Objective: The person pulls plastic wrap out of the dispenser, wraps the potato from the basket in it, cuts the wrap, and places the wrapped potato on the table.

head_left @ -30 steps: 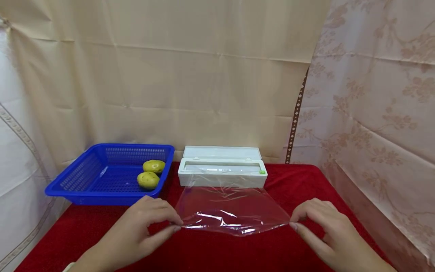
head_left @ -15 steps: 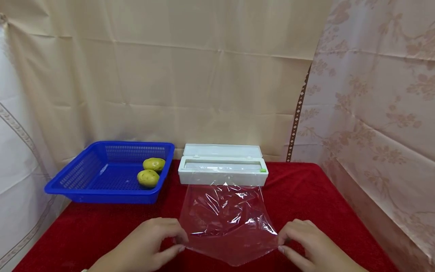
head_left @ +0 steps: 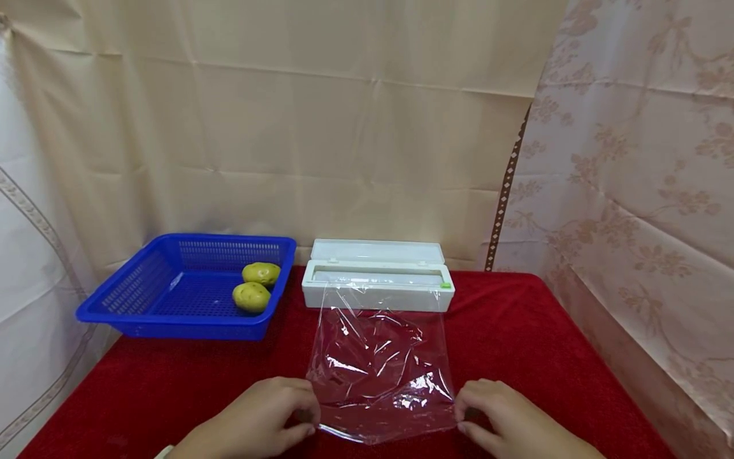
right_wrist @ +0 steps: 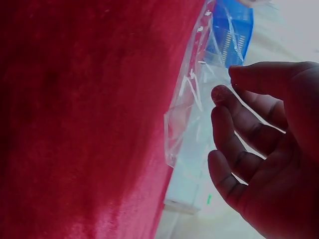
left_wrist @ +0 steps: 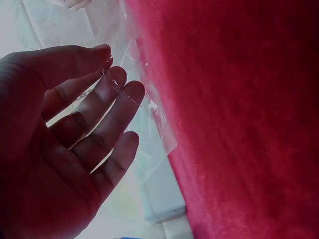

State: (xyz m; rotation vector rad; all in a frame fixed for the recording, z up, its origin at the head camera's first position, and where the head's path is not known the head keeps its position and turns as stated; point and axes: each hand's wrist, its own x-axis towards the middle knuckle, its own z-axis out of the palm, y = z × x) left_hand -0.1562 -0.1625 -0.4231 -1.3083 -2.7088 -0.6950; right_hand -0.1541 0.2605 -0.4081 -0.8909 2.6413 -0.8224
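A clear sheet of plastic wrap (head_left: 384, 363) stretches from a white wrap dispenser (head_left: 378, 299) toward the front of the table, creased and shiny. My left hand (head_left: 258, 414) pinches its near left corner between thumb and fingertips, while the other fingers stay loosely bent in the left wrist view. At the near right corner, my right hand (head_left: 504, 417) pinches the film the same way. The film's far end overlaps the dispenser's front wall. Behind the box its lid (head_left: 378, 250) stands raised, and a small green slider (head_left: 445, 285) sits at the right end.
To the left of the dispenser stands a blue plastic basket (head_left: 189, 330). Two yellow potatoes, one nearer (head_left: 251, 298) and one farther (head_left: 261, 273), lie in its right side. A red cloth (head_left: 516, 338) covers the table, with beige curtains (head_left: 355, 127) close behind.
Both hands have come nearer to the body and closer together, drawing the near edge of the wrap toward the front. More film now lies between hands and dispenser.
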